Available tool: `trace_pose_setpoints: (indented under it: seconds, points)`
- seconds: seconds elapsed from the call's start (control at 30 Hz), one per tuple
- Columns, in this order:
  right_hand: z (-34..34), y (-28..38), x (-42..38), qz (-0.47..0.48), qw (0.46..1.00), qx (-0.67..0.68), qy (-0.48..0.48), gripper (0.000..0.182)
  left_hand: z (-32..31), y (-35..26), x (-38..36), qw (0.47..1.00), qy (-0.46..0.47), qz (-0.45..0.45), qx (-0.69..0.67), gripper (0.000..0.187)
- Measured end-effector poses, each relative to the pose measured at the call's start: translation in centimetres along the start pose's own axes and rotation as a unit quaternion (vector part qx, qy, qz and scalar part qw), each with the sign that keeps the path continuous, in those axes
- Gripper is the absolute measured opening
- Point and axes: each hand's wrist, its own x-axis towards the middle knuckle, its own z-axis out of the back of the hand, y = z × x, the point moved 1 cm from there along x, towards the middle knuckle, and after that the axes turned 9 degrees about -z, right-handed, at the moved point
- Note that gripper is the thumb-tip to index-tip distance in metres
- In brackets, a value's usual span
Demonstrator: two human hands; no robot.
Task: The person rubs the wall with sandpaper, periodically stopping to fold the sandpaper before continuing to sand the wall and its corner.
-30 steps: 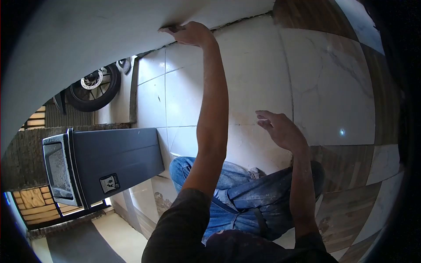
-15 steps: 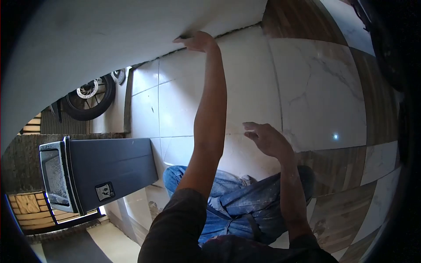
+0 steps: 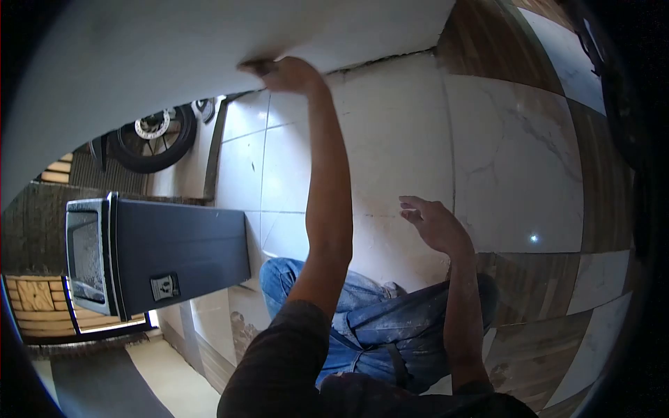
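Reaching far forward, my left hand [image 3: 291, 75] is pressed close to the white wall [image 3: 174, 63], low down near where it meets the floor. Its fingers are bent around or against something dark at the wall, blurred and too small to name. My right hand [image 3: 435, 224] hovers above the pale tiled floor [image 3: 397, 139], fingers loosely bent and apart, with nothing in them. Below both arms are my crossed legs in dusty blue jeans [image 3: 397, 313].
A dark grey bin [image 3: 188, 247] with a lid stands at my left. Beyond it, a motorcycle wheel [image 3: 157, 143] shows past the wall's end. Wood-patterned tiles [image 3: 529, 285] lie to the right, and a dark gap runs along the wall's foot.
My left hand has slid leftward along the wall. My right hand has stayed nearly in place, and the view has shifted slightly.
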Motion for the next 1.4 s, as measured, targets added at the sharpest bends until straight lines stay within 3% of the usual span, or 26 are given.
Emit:
trace_pose_setpoints:
  seconds: [0.07, 0.1, 0.17, 0.2, 0.23, 0.27, 0.33, 0.37, 0.43, 0.57, 0.6, 0.63, 0.7, 0.83, 0.9, 0.97, 1.0, 1.03, 1.13, 1.17, 1.27, 1.3, 1.37, 1.4]
  points:
    - [-0.2, 0.4, -0.1, 0.01, 1.0, -0.002, 0.013, 0.036, -0.6, 1.6, -1.2, 0.981, -0.003, -0.086, 0.172, 0.066]
    - [-0.3, 0.5, 0.0, 0.005, 1.0, -0.012, 0.012, 0.036, -0.8, 1.3, -0.8, 0.981, -0.013, -0.089, 0.171, 0.066]
    - [-0.6, 0.3, 0.1, 0.0, 1.0, -0.024, 0.016, 0.036, -0.5, 1.4, -0.1, 0.979, 0.048, 0.069, 0.184, 0.067]
    - [-0.7, 0.0, 0.3, 0.008, 1.0, -0.014, 0.015, 0.036, -0.1, 0.9, 0.3, 0.997, 0.024, 0.067, 0.039, 0.064]
    - [-0.8, -0.2, 0.5, 0.014, 1.0, -0.004, 0.014, 0.036, 0.1, 2.0, 1.7, 0.997, 0.021, 0.066, 0.04, 0.064]
    - [-0.8, -0.3, 0.6, 0.015, 1.0, -0.007, 0.013, 0.036, 0.2, 3.1, 3.9, 0.992, 0.004, 0.026, -0.12, 0.062]
    - [-0.9, -0.5, 0.5, 0.001, 1.0, 0.002, 0.016, 0.036, 2.6, -3.4, 4.4, 0.989, 0.01, -0.047, -0.138, 0.063]
    - [-1.0, -0.5, 0.4, 0.0, 1.0, -0.003, 0.019, 0.036, 2.5, -2.3, 4.0, 0.99, 0.005, -0.046, -0.134, 0.063]
    - [-0.9, -0.1, 0.8, 0.006, 0.999, -0.03, 0.024, 0.036, 1.8, 1.0, 4.4, 0.959, -0.03, -0.257, 0.112, 0.071]
    - [-1.3, 0.1, 0.6, -0.005, 0.999, -0.036, 0.032, 0.037, 2.3, 1.3, 4.4, 0.961, -0.015, -0.265, 0.073, 0.078]
    - [-1.4, -0.1, 0.7, 0.005, 0.999, -0.031, 0.033, 0.037, 2.9, -1.4, 4.3, 0.988, 0.015, -0.132, 0.074, 0.077]
    - [-1.4, -0.2, 0.8, 0.014, 0.999, -0.026, 0.03, 0.037, 3.3, -2.5, 5.2, 0.988, 0.011, -0.132, 0.073, 0.077]
    - [-1.4, -0.3, 0.9, 0.003, 0.999, -0.028, 0.025, 0.037, 4.3, -3.5, 7.6, 0.964, 0.026, -0.242, -0.103, 0.076]
    - [-1.3, 0.2, 0.9, -0.011, 0.999, -0.034, 0.025, 0.036, 4.5, 0.1, 9.3, 0.949, -0.022, -0.307, 0.061, 0.073]
    - [-1.5, 0.3, 1.3, 0.005, 0.999, -0.038, 0.029, 0.036, 5.5, 0.7, 9.6, 0.952, -0.019, -0.285, 0.109, 0.07]
    - [-2.0, 0.1, 1.1, 0.012, 0.998, -0.045, 0.036, 0.036, 6.3, 1.1, 10.1, 0.997, 0.05, -0.033, 0.057, 0.069]
    - [-2.1, 0.3, 0.9, 0.001, 0.997, -0.065, 0.041, 0.036, 6.1, 1.2, 11.1, 0.993, 0.023, -0.099, 0.056, 0.067]
    - [-2.0, 0.6, 1.0, -0.011, 0.996, -0.083, 0.041, 0.037, 6.2, -0.4, 12.2, 0.994, 0.019, -0.099, 0.052, 0.067]
    - [-2.2, -0.2, 1.3, -0.009, 0.998, -0.048, 0.038, 0.037, 6.1, -1.8, 13.4, 0.962, -0.014, -0.271, 0.011, 0.066]
    - [-2.4, -0.1, 1.1, -0.008, 0.998, -0.054, 0.044, 0.037, 6.2, -0.5, 12.8, 0.962, -0.018, -0.27, 0.018, 0.066]
    - [-2.4, 0.9, 1.5, -0.022, 0.995, -0.089, 0.043, 0.037, 6.6, 4.5, 11.4, 0.987, 0.027, -0.123, 0.103, 0.066]
    - [-2.6, 0.2, 1.7, -0.019, 0.995, -0.087, 0.045, 0.037, 7.2, 4.4, 11.6, 0.987, 0.023, -0.119, 0.107, 0.066]
    - [-2.9, 0.0, 1.8, -0.018, 0.995, -0.087, 0.048, 0.037, 7.8, 2.5, 12.6, 0.995, 0.035, -0.088, -0.034, 0.062]
    - [-2.8, 0.3, 1.5, -0.027, 0.994, -0.099, 0.044, 0.037, 7.7, 1.1, 13.2, 0.991, -0.002, -0.131, -0.04, 0.057]
